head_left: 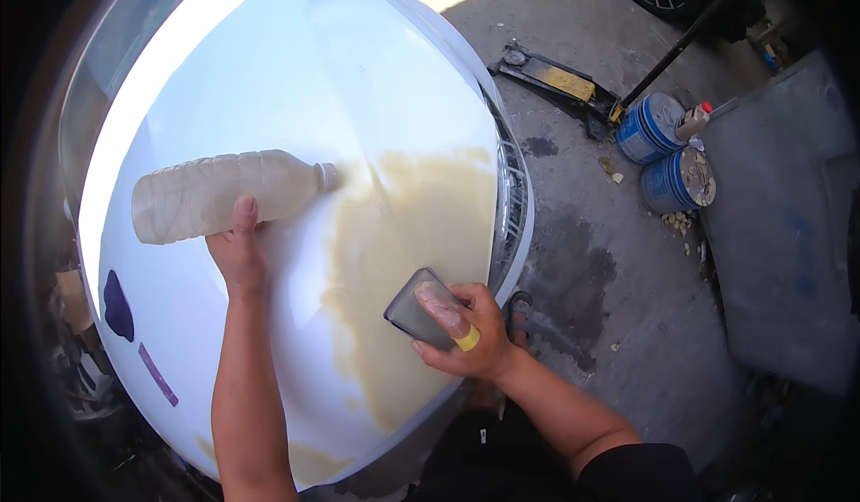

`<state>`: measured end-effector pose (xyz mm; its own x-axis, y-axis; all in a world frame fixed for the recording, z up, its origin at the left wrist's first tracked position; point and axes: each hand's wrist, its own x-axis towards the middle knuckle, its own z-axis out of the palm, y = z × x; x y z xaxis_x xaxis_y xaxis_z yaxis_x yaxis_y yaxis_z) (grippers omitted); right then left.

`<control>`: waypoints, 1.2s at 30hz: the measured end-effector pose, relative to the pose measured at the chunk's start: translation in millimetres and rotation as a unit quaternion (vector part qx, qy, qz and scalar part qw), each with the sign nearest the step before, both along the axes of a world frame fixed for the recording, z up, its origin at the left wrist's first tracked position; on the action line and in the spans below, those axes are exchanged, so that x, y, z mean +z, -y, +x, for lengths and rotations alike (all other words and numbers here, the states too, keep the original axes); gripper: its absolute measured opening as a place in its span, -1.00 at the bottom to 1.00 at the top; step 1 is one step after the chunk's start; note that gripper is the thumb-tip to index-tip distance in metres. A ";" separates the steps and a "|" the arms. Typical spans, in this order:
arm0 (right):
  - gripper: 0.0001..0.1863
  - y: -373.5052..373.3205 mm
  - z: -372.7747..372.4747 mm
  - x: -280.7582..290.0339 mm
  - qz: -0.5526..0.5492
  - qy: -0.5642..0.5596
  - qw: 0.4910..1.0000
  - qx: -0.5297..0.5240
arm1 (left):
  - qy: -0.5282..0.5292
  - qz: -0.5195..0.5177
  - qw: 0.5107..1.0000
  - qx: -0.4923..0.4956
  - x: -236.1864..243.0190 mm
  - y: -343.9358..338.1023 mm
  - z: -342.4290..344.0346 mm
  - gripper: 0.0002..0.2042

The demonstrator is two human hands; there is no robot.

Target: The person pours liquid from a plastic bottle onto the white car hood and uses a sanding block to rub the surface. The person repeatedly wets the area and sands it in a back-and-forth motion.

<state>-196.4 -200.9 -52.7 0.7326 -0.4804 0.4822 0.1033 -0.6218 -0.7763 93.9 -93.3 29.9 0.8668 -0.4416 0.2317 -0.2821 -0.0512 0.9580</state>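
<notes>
1. The left hand (240, 260) is closed around a clear bottle (202, 197), held over the white panel (269, 81).
2. The bottle's long axis runs nearly sideways; its capped end points right, tipped slightly up, toward the yellowish patch (403, 215).
3. The right hand (479, 327), well apart from the left, grips a grey block (408, 309) over the patch; its exposed end points up-left.
4. Blue buckets (661, 188) carry pale markings, too small to read.

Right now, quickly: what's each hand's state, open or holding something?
Left hand: holding a cloudy, ribbed plastic bottle.
Right hand: closed on a grey, dark-edged rectangular block.
</notes>
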 end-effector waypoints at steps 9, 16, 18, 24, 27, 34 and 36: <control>-0.35 68.9 93.1 26.1 -0.011 -0.033 0.998 -0.045 | 0.013 0.021 1.000 0.015 4.1 4.0 0.0 -0.48; -0.28 4.4 5.4 0.2 0.001 0.019 1.000 -0.023 | 0.040 0.039 0.998 0.035 5.2 6.3 -4.0 -0.45; -0.30 60.3 66.2 24.5 -0.041 -0.020 0.997 -0.060 | 0.041 0.040 0.998 0.036 5.1 11.2 -7.1 -0.46; -0.31 79.2 103.4 31.8 -0.029 -0.056 0.993 -0.100 | 0.034 0.040 0.998 0.027 3.8 5.6 -1.5 -0.46; -0.27 -2.2 -2.0 -3.4 -0.004 0.006 0.999 -0.043 | 0.025 0.033 0.999 0.020 -1.5 -1.7 2.7 -0.46; -0.32 63.9 55.8 9.9 -0.045 -0.015 0.991 -0.128 | 0.024 0.040 0.999 0.015 2.6 5.8 -2.3 -0.44; -0.37 106.1 102.2 25.6 -0.044 -0.089 0.981 -0.168 | 0.021 0.041 0.999 0.013 4.2 6.8 -0.7 -0.42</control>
<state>-94.2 -306.9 -27.1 0.6170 -0.6712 0.4109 -0.2518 -0.6631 -0.7049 93.3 -100.1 34.1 0.8682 -0.4384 0.2324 -0.3197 -0.1360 0.9377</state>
